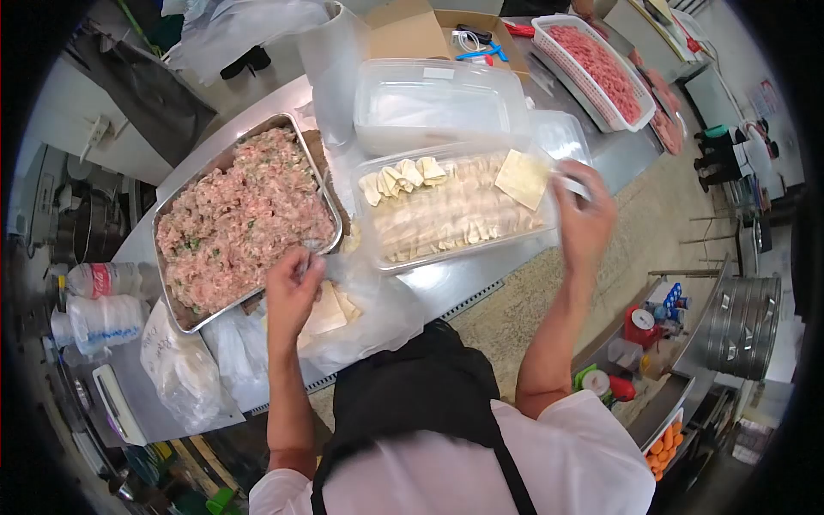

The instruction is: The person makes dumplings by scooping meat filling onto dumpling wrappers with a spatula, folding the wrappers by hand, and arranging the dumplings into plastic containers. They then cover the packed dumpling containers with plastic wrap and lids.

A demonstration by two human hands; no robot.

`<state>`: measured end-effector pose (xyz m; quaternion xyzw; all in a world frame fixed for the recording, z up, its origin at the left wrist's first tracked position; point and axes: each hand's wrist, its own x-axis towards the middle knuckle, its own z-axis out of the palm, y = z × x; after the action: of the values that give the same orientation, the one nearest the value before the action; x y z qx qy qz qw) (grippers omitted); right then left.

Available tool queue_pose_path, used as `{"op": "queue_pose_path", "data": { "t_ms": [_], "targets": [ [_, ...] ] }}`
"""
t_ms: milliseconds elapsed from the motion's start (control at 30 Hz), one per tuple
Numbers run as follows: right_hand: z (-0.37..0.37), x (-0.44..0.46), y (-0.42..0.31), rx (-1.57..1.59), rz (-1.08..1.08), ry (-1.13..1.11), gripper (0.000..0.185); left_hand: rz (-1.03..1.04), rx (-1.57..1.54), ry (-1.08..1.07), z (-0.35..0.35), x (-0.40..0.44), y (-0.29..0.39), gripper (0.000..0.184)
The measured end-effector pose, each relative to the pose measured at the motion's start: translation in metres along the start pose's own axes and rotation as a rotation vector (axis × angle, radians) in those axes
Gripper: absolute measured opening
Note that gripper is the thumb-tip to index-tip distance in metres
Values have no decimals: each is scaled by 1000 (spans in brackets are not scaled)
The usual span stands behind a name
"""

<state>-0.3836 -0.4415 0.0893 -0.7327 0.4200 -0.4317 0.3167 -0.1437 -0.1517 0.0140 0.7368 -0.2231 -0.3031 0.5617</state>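
Note:
My left hand (294, 290) is closed at the lower right corner of a metal tray (160, 249) of minced meat mixed with green bits (245, 223). Whatever its fingers hold is too small to name. Just below lie pale square dough wrappers (330, 311) on a plastic bag. My right hand (586, 215), blurred, has its fingers curled round something whitish that I cannot make out. Beside its fingertips, a single wrapper (522, 178) overlies the right end of a clear plastic container (455, 255). Rows of folded dumplings (403, 176) fill that container, partly under film.
An empty-looking clear container (442, 103) stands behind the filled one. Farther back are a cardboard box (403, 30) and a white basket (584, 94) of ground meat. Plastic bags (180, 369) lie at the left. Another person (734, 154) stands at the far right.

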Motion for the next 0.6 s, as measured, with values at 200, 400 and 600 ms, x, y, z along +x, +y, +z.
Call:
{"op": "queue_pose_path", "data": {
  "t_ms": [200,400,600],
  "targets": [
    [-69,25,109,-96,313,-71,30,89,-4,38,54,48,-2,13],
    [-51,45,138,122,475,-460,36,-27,65,53,54,56,0,16],
    [-36,59,128,-71,315,-697,30,76,122,48,58,64,-5,15]
  ]
}}
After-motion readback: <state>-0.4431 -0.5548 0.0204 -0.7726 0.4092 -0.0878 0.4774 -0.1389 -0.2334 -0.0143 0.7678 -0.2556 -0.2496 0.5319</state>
